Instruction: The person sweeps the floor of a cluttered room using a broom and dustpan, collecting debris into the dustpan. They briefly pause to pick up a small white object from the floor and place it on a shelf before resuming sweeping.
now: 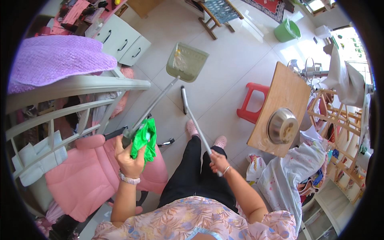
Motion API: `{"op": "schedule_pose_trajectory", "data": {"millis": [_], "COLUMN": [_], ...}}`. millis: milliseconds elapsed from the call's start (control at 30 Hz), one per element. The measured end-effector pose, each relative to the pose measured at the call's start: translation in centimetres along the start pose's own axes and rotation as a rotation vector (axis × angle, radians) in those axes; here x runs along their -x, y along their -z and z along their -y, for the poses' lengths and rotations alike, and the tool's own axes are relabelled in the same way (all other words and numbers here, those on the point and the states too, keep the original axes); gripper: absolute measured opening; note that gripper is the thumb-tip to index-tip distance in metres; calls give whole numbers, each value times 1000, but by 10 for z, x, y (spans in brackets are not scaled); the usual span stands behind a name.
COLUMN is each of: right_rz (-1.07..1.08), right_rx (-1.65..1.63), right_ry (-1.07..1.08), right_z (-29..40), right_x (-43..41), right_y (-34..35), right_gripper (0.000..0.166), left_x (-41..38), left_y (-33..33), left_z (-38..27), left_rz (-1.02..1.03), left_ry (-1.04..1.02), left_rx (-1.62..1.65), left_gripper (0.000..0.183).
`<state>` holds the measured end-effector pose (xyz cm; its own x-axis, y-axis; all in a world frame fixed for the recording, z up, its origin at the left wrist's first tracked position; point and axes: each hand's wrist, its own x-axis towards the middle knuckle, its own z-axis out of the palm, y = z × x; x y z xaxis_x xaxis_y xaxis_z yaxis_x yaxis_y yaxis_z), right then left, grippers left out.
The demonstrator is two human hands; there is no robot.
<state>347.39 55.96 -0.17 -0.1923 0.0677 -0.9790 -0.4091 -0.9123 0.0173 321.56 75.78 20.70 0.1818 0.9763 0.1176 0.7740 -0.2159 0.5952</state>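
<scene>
My left hand grips the handle end of a long-handled dustpan together with a crumpled green plastic bag. The pale green pan lies on the tiled floor ahead of my feet, with some whitish and yellow litter in it. My right hand is closed around the grey stick of a broom, near its top end. The broom's narrow dark head rests on the floor just short of the pan, a little in front of my pink shoes.
A pink padded chair stands at my left, below a pale wooden rail. To the right are a red plastic stool and a wooden board bearing a metal bowl. A green bin and a folding stool stand farther off.
</scene>
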Motion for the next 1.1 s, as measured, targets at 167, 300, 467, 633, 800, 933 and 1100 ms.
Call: {"op": "schedule_pose_trajectory", "data": {"millis": [167, 300, 467, 633, 800, 933, 1100], "right_rz": [313, 464, 293, 156, -10, -191, -534], "right_rx": [-85, -293, -447, -291, 120, 760, 1255], "right_ry": [-92, -320, -167, -18, 210, 610, 821], "right_z": [26, 61, 141, 216, 305, 415, 555], "right_x": [-45, -127, -128, -33, 22, -6, -111], "right_y": [-89, -151, -56, 38, 78, 42, -40], "right_gripper": [49, 38, 37, 43, 48, 47, 43], "left_x": [-29, -48, -67, -97, -140, -146, -182], "left_y": [7, 9, -3, -12, -25, -42, -63], "left_z": [18, 24, 37, 40, 21, 47, 57], "left_rz": [38, 66, 78, 76, 67, 16, 16], "left_ry": [-12, -14, 24, 176, 279, 335, 422], "left_rx": [-23, -10, 1, 81, 38, 14, 3], "left_gripper": [20, 18, 21, 17, 16, 16, 16]}}
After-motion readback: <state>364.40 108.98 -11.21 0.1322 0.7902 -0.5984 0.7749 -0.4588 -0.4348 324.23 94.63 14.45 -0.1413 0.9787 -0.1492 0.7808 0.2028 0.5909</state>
